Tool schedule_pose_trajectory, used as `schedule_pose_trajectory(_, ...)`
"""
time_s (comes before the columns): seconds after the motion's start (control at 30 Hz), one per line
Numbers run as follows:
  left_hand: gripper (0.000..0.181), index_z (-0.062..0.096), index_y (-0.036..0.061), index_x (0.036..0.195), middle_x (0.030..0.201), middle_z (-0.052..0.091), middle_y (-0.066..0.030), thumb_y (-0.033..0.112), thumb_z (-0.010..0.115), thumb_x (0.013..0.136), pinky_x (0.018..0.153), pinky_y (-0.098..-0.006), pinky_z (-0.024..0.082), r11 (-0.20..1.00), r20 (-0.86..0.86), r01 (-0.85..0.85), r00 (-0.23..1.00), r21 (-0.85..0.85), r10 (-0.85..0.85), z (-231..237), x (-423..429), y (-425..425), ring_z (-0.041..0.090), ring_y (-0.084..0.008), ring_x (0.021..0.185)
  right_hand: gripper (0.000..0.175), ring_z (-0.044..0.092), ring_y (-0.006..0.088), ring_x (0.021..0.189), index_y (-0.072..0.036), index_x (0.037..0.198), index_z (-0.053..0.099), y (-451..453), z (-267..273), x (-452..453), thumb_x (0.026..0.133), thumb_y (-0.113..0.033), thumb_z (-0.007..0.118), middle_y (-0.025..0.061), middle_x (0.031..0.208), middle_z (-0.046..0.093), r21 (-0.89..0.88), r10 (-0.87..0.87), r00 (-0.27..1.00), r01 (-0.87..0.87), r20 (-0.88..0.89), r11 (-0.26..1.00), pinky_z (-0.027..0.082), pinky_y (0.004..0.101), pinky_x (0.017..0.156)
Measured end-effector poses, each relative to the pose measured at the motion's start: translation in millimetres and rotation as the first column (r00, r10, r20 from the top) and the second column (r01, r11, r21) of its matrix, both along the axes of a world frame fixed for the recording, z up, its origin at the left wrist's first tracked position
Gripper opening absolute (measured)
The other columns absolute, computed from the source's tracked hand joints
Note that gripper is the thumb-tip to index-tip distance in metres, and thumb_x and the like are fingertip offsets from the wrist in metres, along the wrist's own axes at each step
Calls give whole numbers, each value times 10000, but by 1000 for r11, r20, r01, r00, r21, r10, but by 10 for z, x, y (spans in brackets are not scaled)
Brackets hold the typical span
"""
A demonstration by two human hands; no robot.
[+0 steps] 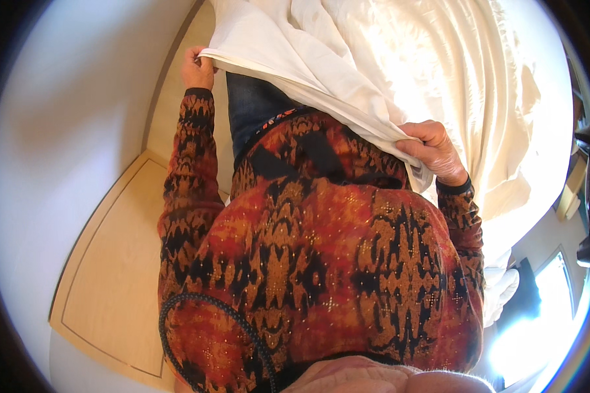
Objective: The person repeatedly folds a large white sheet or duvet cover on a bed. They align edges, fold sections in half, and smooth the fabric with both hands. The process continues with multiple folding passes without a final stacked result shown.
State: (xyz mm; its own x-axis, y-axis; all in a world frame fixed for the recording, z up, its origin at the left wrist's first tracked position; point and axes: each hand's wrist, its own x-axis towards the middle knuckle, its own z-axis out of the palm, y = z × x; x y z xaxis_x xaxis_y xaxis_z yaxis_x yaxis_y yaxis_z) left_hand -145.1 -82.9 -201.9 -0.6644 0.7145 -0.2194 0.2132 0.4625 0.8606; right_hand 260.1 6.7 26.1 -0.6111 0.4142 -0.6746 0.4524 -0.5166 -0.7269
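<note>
A large white cloth (295, 54), like a sheet, stretches in front of me with its folded edge running from upper left down to the right. My left hand (198, 68) grips one end of that edge at the upper left. Lower and to the right, my right hand (435, 150) pinches the same edge between thumb and fingers. Between the hands the edge crosses in front of my jeans and patterned top. The cloth spreads in soft folds towards the upper right, with bright light on it.
A pale wall (64, 113) curves along the left. Below it lies a light wood panel (118, 260) with a dark inlaid line. At the lower right is a bright window (553, 294), with bunched white fabric (500, 290) beside it.
</note>
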Motion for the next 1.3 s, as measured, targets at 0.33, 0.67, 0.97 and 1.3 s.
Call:
schedule_pose_trajectory(0.33, 211, 572, 45, 936, 865, 577, -67, 221, 456, 925, 699, -295, 435, 847, -538, 139, 821, 513, 191, 1318, -650, 1505, 527, -166, 780, 213, 579, 69, 757, 11, 1006, 653, 257, 146, 119, 799, 34, 608, 41, 860, 670, 453, -261, 965, 244, -25, 858, 453, 211, 677)
schedule_pose_trajectory(0.67, 232, 544, 49, 983, 929, 570, -151, 71, 592, 757, 747, -387, 467, 892, -664, 436, 634, -117, -397, 961, -90, -1098, 575, -320, 855, 353, 609, 175, 559, -2, 1072, 621, 4, 140, 222, 739, 78, 533, 114, 792, 677, 543, 284, 942, -145, -180, 827, 486, 288, 519)
schedule_pose_trajectory(0.97, 260, 585, 56, 984, 926, 623, -88, -25, 542, 740, 769, -327, 472, 665, 354, 578, 816, -473, -457, 444, 6, -1406, 602, -232, 889, 483, 511, 258, 480, -67, 1146, 598, -22, 14, 45, 689, 49, 497, 155, 612, 549, 548, 423, 899, -299, -113, 781, 433, 314, 519)
schedule_pose_trajectory(1.3, 312, 577, 1, 904, 818, 654, -121, 304, 502, 897, 602, -256, 506, 767, 645, 595, 688, -238, -334, 1194, 667, 691, 631, -170, 656, 504, 538, 267, 508, -93, 1164, 591, -32, 45, -4, 687, 44, 502, 171, 637, 567, 474, 367, 922, -271, -123, 838, 451, 330, 559)
